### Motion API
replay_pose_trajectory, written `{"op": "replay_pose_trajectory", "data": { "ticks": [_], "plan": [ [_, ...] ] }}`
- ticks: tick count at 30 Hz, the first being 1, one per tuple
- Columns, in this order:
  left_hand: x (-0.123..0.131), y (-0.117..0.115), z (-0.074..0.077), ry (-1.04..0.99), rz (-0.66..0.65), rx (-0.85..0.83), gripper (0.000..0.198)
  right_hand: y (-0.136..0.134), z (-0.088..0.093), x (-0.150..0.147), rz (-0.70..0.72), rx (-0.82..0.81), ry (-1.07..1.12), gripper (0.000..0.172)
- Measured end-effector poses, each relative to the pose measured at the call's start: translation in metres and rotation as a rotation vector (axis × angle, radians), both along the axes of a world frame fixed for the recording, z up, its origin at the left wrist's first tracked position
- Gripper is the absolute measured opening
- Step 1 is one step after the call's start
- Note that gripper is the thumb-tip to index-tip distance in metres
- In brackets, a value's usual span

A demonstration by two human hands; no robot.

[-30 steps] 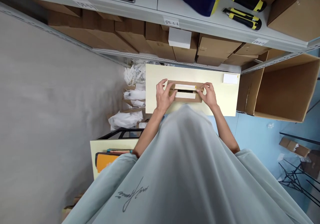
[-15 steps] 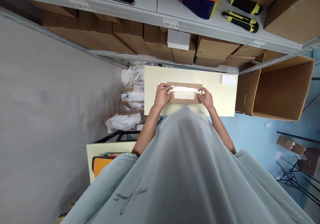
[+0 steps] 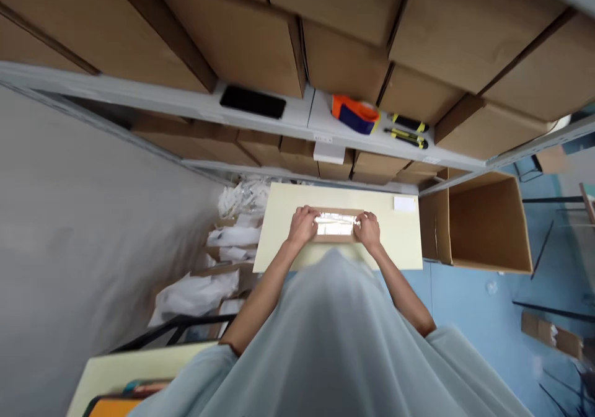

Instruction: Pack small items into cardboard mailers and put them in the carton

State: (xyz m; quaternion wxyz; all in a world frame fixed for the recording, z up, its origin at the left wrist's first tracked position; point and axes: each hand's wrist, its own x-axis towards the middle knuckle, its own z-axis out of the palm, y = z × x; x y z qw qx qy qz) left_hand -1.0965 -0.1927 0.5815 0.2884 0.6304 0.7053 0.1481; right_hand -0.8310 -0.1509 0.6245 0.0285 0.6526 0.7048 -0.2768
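1. Hands first: left hand (image 3: 303, 226) and right hand (image 3: 369, 230) curl over opposite ends of the flat cardboard box (image 3: 336, 227), mid-table (image 3: 404, 243).
2. Box looks light and stiff, its glossy top probably slippery; the short ends seem the best grip.
3. Beyond the table, a tape dispenser (image 3: 354, 113) sits on the shelf (image 3: 302, 116).

The pale table (image 3: 279, 219) carries a flat cardboard box (image 3: 337, 238) and a white card (image 3: 404, 204).

Flat box (image 3: 335, 236): matt brown cardboard, glossy clear film on top. Table (image 3: 288, 219): smooth pale laminate.
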Motion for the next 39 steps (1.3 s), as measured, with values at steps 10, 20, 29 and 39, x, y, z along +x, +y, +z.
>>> {"op": "replay_pose_trajectory", "data": {
  "ticks": [10, 20, 29, 39],
  "plan": [
    [0.023, 0.174, 0.147, -0.134, 0.085, 0.595, 0.03, 0.189, 0.141, -0.077, 0.244, 0.71, 0.134, 0.044],
    [0.045, 0.19, 0.198, -0.301, 0.251, 0.705, 0.028, 0.25, 0.177, -0.122, 0.201, 0.353, -0.134, 0.049],
    [0.053, 0.104, 0.133, -0.571, 0.418, 0.57, 0.025, 0.174, 0.13, -0.076, 0.151, 0.461, 0.327, 0.046],
    [0.064, -0.049, 0.1, -0.633, 0.326, 0.384, 0.016, -0.037, 0.063, -0.055, -0.167, 0.084, 1.111, 0.055]
  ]
}}
